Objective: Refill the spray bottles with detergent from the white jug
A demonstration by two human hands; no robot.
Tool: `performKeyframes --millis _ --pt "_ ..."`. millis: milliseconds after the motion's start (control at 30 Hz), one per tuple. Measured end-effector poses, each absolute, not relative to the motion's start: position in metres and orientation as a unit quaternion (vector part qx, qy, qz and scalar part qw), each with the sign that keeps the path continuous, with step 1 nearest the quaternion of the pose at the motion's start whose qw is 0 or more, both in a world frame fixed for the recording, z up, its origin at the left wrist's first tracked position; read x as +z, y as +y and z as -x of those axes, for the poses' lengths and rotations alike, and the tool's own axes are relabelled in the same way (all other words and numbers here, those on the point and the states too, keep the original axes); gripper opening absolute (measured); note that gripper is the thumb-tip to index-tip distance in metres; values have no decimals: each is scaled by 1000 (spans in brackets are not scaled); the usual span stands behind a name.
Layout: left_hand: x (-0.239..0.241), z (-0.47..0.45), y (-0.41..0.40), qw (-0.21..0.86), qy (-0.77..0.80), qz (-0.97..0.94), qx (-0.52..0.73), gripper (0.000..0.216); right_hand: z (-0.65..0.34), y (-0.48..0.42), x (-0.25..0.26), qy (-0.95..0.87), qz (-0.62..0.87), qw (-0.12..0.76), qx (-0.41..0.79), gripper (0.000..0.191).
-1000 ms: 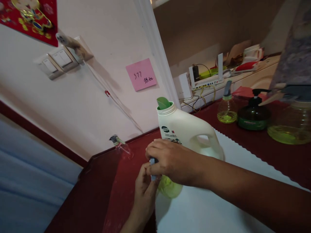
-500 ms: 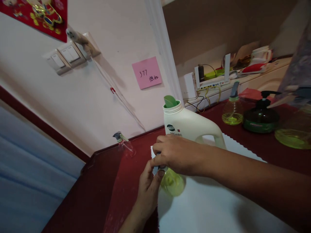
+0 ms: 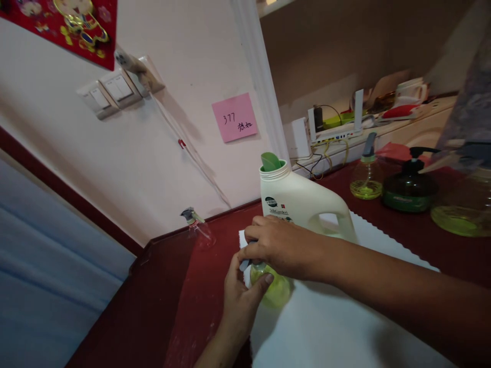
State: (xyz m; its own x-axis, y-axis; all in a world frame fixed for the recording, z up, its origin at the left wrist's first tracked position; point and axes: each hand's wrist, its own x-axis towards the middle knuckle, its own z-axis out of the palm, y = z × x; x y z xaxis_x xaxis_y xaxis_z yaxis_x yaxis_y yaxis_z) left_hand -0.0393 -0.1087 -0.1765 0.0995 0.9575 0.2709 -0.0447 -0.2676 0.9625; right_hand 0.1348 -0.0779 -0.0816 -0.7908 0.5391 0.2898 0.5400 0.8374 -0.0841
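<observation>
A small clear spray bottle (image 3: 279,292) with yellow-green liquid stands on the white sheet. My left hand (image 3: 242,296) is closed around its upper part, the thumb across the front. My right hand (image 3: 282,244) grips the top of the bottle from above, its fingers bent over the grey spray head (image 3: 244,264), which is mostly hidden. Just behind the hands stands an uncapped cream detergent jug (image 3: 307,197) with a green pouring spout (image 3: 270,161) in its mouth. My right forearm crosses in front of the jug's lower part.
The white sheet (image 3: 330,322) lies on a dark red table (image 3: 153,286). Another clear spray bottle (image 3: 202,234) is at the back left. To the right are a spray bottle (image 3: 366,179), a dark pump bottle (image 3: 410,189) and a wide bottle (image 3: 460,214). A router (image 3: 337,134) sits behind.
My left thumb has shifted up and right onto the bottle's front. The left hand has moved slightly right, and more of the grey spray head shows. The view has shifted a little.
</observation>
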Motion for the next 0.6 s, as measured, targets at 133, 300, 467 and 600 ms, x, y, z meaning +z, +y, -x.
performKeyframes --millis 133,300,467,600 --pt "-175 32 -107 445 410 -552 573 42 -133 -80 -83 -940 301 160 4 39" --pt "-168 27 -108 419 454 -535 577 40 -132 -80 -87 -936 308 169 9 36" --pt "-159 26 -112 399 446 -568 565 32 -132 -81 -87 -937 306 168 9 35" --pt "-165 31 -111 402 425 -588 558 27 -132 -81 -86 -937 308 164 7 34"
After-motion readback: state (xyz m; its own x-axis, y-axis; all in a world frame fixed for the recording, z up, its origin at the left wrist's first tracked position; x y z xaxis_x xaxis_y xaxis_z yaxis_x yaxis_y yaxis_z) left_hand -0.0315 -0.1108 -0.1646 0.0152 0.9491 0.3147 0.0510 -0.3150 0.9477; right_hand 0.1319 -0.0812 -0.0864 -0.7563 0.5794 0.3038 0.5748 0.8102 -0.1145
